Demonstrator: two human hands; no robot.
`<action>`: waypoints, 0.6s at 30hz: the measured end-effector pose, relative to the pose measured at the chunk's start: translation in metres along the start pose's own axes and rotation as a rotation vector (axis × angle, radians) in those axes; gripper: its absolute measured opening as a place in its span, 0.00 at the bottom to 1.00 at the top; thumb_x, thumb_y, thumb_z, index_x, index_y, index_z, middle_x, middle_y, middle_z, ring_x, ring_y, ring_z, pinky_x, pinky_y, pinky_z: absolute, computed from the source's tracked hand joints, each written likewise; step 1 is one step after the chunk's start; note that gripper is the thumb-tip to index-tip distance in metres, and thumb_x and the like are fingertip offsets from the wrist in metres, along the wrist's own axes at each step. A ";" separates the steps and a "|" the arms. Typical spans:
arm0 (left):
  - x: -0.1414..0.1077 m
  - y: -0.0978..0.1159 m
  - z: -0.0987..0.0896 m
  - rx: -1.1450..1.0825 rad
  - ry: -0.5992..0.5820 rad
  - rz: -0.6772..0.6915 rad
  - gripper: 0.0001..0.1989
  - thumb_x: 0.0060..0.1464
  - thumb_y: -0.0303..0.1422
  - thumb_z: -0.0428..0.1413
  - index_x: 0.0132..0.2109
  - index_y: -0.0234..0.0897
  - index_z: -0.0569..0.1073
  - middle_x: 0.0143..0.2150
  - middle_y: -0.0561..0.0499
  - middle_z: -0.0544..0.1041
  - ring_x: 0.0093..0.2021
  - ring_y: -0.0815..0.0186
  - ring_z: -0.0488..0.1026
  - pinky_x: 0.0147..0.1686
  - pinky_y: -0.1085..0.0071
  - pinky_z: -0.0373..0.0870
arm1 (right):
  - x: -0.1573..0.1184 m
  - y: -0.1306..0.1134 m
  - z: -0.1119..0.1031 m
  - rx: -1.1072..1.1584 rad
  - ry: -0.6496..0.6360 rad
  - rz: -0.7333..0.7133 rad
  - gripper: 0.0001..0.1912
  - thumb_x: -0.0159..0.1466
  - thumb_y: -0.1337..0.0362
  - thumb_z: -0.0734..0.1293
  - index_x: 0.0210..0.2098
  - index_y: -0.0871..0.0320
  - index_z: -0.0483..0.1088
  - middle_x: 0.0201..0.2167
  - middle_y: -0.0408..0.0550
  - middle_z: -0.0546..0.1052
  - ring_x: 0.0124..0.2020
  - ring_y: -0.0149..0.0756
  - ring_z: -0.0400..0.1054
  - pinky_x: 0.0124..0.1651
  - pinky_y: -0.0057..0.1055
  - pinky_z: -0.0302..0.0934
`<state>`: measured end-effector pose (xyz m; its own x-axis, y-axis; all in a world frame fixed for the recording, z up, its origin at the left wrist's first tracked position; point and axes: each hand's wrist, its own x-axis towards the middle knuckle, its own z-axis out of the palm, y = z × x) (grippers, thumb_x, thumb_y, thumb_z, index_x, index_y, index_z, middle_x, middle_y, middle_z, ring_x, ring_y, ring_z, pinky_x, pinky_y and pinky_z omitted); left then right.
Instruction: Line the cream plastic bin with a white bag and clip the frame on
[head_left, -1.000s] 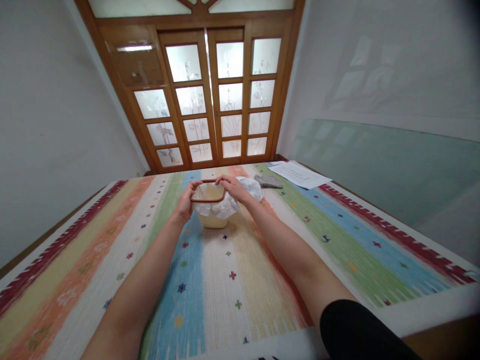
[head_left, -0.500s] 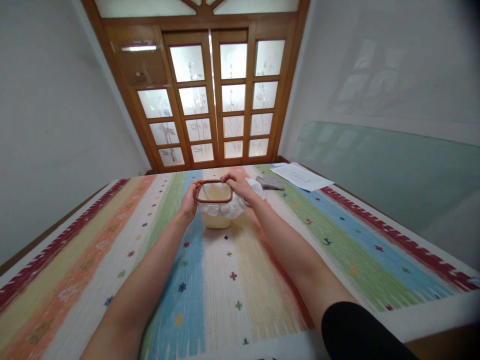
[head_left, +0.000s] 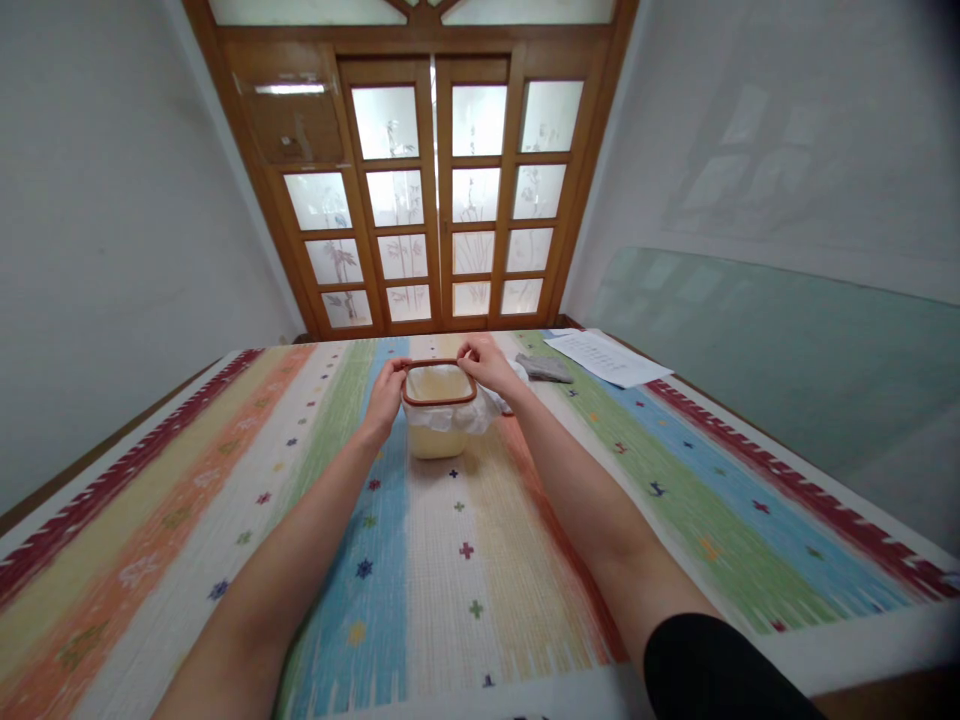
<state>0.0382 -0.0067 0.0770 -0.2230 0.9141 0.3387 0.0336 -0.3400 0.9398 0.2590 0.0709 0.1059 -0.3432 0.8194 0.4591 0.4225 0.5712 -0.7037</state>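
Observation:
A small pale yellow trash bin [head_left: 435, 443] stands upright on the table in front of me. A white plastic bag [head_left: 448, 418] lines it and hangs over the outside, bunched toward the right. Around the top, over the bag, sits a brown rim ring [head_left: 439, 402]. My left hand [head_left: 385, 393] grips the ring at its far left corner, the fingers closed on the edge. At the far right corner my right hand [head_left: 487, 363] pinches the ring. Its wrist and forearm hide part of the bag's loose end.
Beyond my right hand lies a folded grey cloth [head_left: 545, 369], with printed paper sheets [head_left: 607, 358] farther right. A striped, colourful tablecloth [head_left: 435, 560] covers the table. Wooden glazed doors [head_left: 442, 190] stand behind it, with walls on both sides.
Both hands and the ring have shifted slightly right in view, partly because the camera moved. The ring now lies more evenly over the bin, and less bag spreads out on the right.

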 end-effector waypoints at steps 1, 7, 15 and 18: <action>0.001 -0.001 -0.001 0.003 0.001 -0.009 0.14 0.56 0.31 0.49 0.48 0.39 0.74 0.46 0.50 0.78 0.46 0.62 0.73 0.49 0.65 0.70 | 0.000 -0.001 0.002 0.014 -0.003 0.012 0.09 0.59 0.63 0.64 0.37 0.58 0.73 0.25 0.40 0.69 0.29 0.32 0.63 0.33 0.29 0.53; 0.006 -0.004 -0.007 0.047 -0.021 -0.052 0.14 0.54 0.31 0.49 0.45 0.39 0.75 0.41 0.50 0.78 0.41 0.62 0.73 0.44 0.66 0.70 | 0.000 0.000 0.009 0.029 -0.058 0.041 0.13 0.63 0.62 0.63 0.41 0.58 0.77 0.28 0.43 0.75 0.32 0.34 0.66 0.37 0.29 0.55; 0.003 -0.004 -0.006 0.063 0.008 -0.026 0.13 0.57 0.36 0.52 0.44 0.39 0.77 0.43 0.50 0.79 0.43 0.60 0.74 0.46 0.65 0.70 | -0.001 0.002 0.008 0.104 -0.103 0.116 0.13 0.63 0.61 0.62 0.33 0.59 0.77 0.29 0.44 0.77 0.32 0.34 0.68 0.35 0.28 0.58; 0.001 -0.003 -0.004 0.014 0.024 -0.023 0.12 0.57 0.39 0.54 0.43 0.39 0.76 0.42 0.50 0.79 0.43 0.60 0.74 0.46 0.65 0.70 | -0.002 -0.003 0.007 0.176 -0.136 0.184 0.13 0.61 0.62 0.63 0.38 0.59 0.79 0.28 0.44 0.77 0.30 0.33 0.67 0.31 0.27 0.57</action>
<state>0.0342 -0.0050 0.0741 -0.2471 0.9160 0.3160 0.0414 -0.3159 0.9479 0.2528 0.0677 0.1032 -0.3882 0.8880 0.2464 0.3401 0.3866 -0.8572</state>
